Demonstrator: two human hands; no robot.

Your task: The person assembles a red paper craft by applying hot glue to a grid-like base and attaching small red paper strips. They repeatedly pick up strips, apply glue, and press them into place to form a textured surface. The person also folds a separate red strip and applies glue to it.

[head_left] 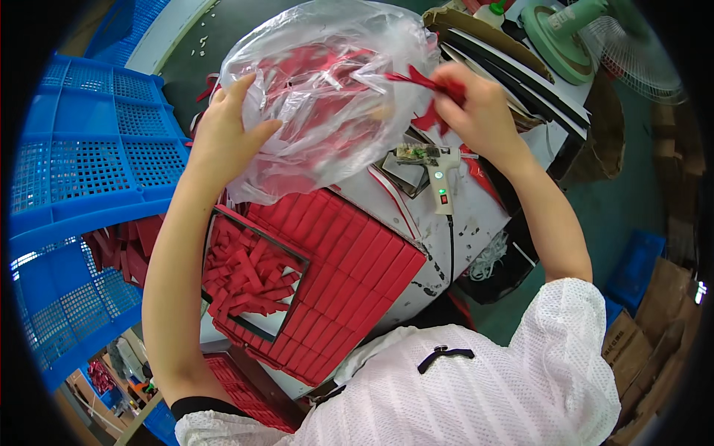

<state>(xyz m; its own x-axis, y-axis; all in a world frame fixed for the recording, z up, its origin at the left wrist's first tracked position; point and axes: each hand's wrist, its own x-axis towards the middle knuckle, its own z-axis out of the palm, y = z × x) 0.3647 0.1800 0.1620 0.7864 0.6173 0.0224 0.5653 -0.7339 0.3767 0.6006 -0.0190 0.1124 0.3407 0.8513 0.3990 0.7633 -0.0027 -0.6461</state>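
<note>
Ribbon point(452, 89), red and bunched, is pinched in your right hand point(476, 108) at the clear bag's point(327, 137) right edge; your left hand point(234, 126) spreads at its left side, though whether it grips plastic I cannot tell. Best steady the bag there, pinch lightly to avoid creasing, and clear the glue gun point(440, 178) below.

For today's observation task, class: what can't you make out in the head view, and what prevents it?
All in the head view:
- Separate shapes of the red contents: veiled by the crinkled, glossy plastic bag.
- Full outline of the red ribbon piece: blurred, partly covered by the right hand.
- Whole fan: cut off by the upper edge and dark rim.
</note>
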